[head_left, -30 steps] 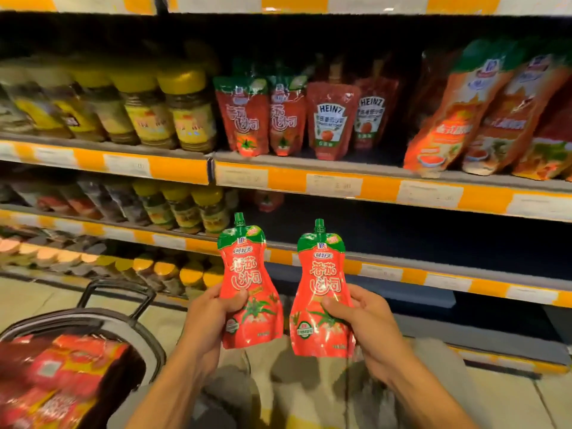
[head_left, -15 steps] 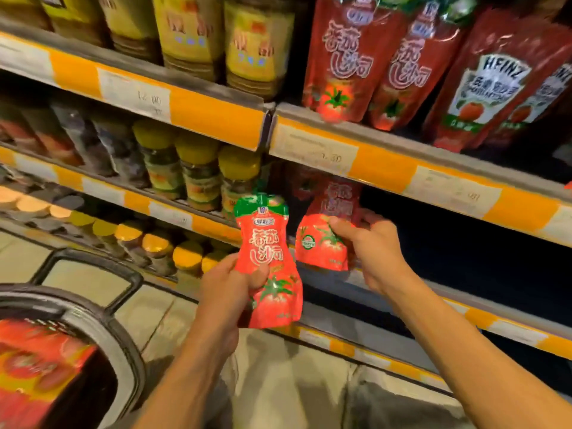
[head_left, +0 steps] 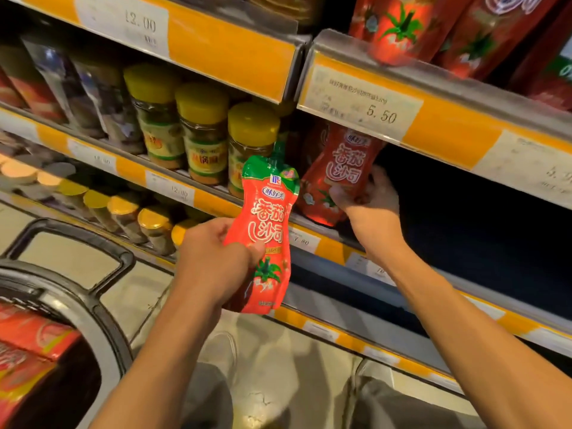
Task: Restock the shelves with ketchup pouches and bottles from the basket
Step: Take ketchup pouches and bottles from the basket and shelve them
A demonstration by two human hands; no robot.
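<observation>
My left hand (head_left: 216,261) grips a red ketchup pouch (head_left: 269,224) with a green top, upright in front of the shelf edge. My right hand (head_left: 368,199) holds a second red ketchup pouch (head_left: 340,168) just inside the middle shelf (head_left: 328,243), its base at the shelf's front lip and its top hidden under the price rail above. The black basket (head_left: 93,308) is at the lower left with more red packs (head_left: 28,342) inside.
Yellow-lidded jars (head_left: 201,131) stand to the left of the pouch spot. More red pouches (head_left: 433,29) stand on the upper shelf. The middle shelf to the right of my right hand is dark and open. Low jars (head_left: 123,212) line the shelf below.
The view has moved closer to the shelves. My right hand has pushed its pouch further onto the middle shelf. The left hand keeps its pouch in front of the shelf.
</observation>
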